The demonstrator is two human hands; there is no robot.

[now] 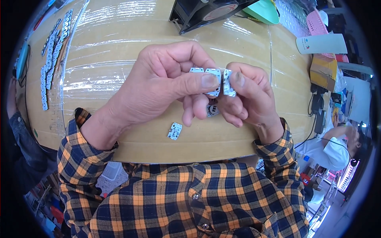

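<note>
My left hand (158, 81) pinches a white circuit board strip (214, 73) between thumb and fingers; at least two joined sections show. Close beside its right end, a small white circuit board (228, 85) is gripped by the thumb and fingers of my right hand (250, 89). A narrow gap appears between the two pieces. Below the hands, one loose circuit board (174, 131) lies on the table near my body. Another board (213, 110) lies partly hidden under my fingers.
Several strips of joined boards (49, 63) lie at the table's left. A black fan (206, 14) stands at the back, beside a green bowl (265, 12). A white cylinder (321, 43) and a cardboard box (323, 72) are at the right edge. Other people sit at both sides.
</note>
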